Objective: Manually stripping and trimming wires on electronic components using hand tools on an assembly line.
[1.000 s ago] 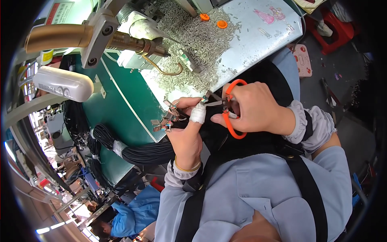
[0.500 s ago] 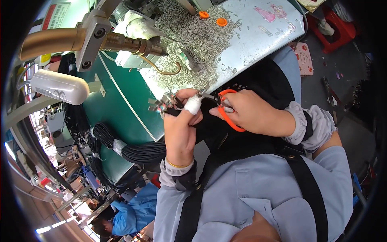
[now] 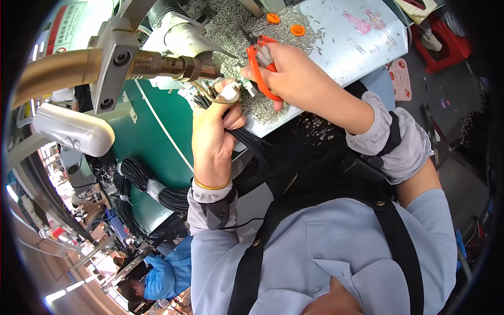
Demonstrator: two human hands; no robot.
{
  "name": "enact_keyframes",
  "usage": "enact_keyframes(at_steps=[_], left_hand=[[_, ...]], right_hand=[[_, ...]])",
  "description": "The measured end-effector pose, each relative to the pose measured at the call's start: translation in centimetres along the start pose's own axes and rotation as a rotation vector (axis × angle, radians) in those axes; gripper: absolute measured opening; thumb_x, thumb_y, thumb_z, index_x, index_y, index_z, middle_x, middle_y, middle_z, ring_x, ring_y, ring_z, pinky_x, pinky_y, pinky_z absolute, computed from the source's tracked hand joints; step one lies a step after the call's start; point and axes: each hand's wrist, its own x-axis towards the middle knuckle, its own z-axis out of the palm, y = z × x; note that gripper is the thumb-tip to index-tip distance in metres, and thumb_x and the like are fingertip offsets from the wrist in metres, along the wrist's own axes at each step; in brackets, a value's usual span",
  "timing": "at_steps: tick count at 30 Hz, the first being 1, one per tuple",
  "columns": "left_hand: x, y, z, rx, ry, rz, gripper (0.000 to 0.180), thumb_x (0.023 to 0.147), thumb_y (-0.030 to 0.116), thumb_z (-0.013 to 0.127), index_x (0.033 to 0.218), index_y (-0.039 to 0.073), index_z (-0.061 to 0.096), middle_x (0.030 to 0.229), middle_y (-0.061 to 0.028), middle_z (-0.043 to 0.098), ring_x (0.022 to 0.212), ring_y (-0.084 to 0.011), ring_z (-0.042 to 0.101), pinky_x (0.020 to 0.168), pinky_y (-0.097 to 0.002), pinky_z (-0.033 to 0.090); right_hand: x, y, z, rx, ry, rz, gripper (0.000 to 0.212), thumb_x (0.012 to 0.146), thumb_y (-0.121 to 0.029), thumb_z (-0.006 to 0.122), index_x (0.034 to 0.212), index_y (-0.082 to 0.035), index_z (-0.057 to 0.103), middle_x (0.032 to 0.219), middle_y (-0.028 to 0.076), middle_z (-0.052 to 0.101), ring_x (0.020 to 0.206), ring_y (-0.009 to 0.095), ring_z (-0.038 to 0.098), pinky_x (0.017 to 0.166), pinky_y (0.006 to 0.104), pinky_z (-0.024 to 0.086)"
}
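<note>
My left hand [image 3: 212,131] is closed around a bundle of black cables [image 3: 252,144]; their ends reach up beneath a metal nozzle. White tape wraps one of its fingers. My right hand [image 3: 294,71] grips pliers with orange handles [image 3: 256,65], the dark jaws [image 3: 244,32] pointing away over a heap of small silvery metal pieces [image 3: 226,18]. The fingertips of that hand are beside a small pale fixture [image 3: 249,88] under the nozzle, close to the left fingers. Whether they also pinch a cable end is hidden.
A brass-coloured nozzle arm [image 3: 157,65] and a thin curved tube [image 3: 233,100] crowd the left hand. Coiled black cables [image 3: 168,197] lie on the green table [image 3: 136,157]. Two orange rings [image 3: 297,30] sit on the heap. Small bits lie on my black apron [image 3: 315,131].
Both hands have moved away from me, up to the nozzle and fixture. The pliers' jaws have swung from the connectors at my left fingers to point away over the heap.
</note>
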Motion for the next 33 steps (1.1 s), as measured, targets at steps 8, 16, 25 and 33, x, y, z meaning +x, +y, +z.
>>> enact_keyframes(at_steps=[8, 16, 25, 33], left_hand=[[0.3, 0.7, -0.7, 0.071, 0.004, -0.027, 0.016, 0.078, 0.008, 0.061, 0.088, -0.002, 0.052, 0.063, 0.0002, 0.046, 0.042, -0.0037, 0.029, 0.039, -0.0181, 0.022], [-0.4, 0.5, 0.4, 0.239, 0.100, 0.106, 0.019, 0.076, 0.005, 0.062, 0.090, -0.003, 0.052, 0.064, -0.0002, 0.048, 0.044, -0.0035, 0.033, 0.040, -0.0184, 0.024], [-0.7, 0.6, 0.9, 0.218, 0.137, 0.092, 0.019, 0.075, 0.001, 0.061, 0.092, -0.003, 0.054, 0.064, 0.0000, 0.048, 0.045, -0.0037, 0.033, 0.041, -0.0189, 0.023], [-3.4, -0.7, 0.7, 0.018, -0.034, 0.033, 0.014, 0.080, -0.001, 0.053, 0.094, -0.003, 0.056, 0.078, -0.0039, 0.054, 0.060, -0.0091, 0.047, 0.053, -0.0220, 0.037]], right_hand=[[0.3, 0.4, 0.2, 0.090, -0.002, -0.027, 0.018, 0.085, -0.018, 0.054, 0.083, 0.000, 0.049, 0.055, 0.001, 0.048, 0.041, 0.008, 0.046, 0.039, 0.0221, 0.036], [0.2, 0.0, -0.1, 0.142, -0.056, 0.011, 0.012, 0.084, -0.008, 0.049, 0.092, 0.000, 0.052, 0.056, 0.001, 0.048, 0.043, 0.007, 0.044, 0.041, 0.0213, 0.036], [0.4, 0.7, 0.4, 0.117, -0.017, -0.029, 0.014, 0.084, -0.013, 0.055, 0.087, -0.001, 0.049, 0.056, 0.000, 0.046, 0.044, 0.006, 0.043, 0.040, 0.0215, 0.035], [-2.4, 0.5, -1.3, -0.051, 0.010, -0.143, 0.017, 0.082, -0.015, 0.058, 0.088, -0.002, 0.050, 0.060, 0.003, 0.050, 0.046, 0.009, 0.046, 0.043, 0.0230, 0.037]])
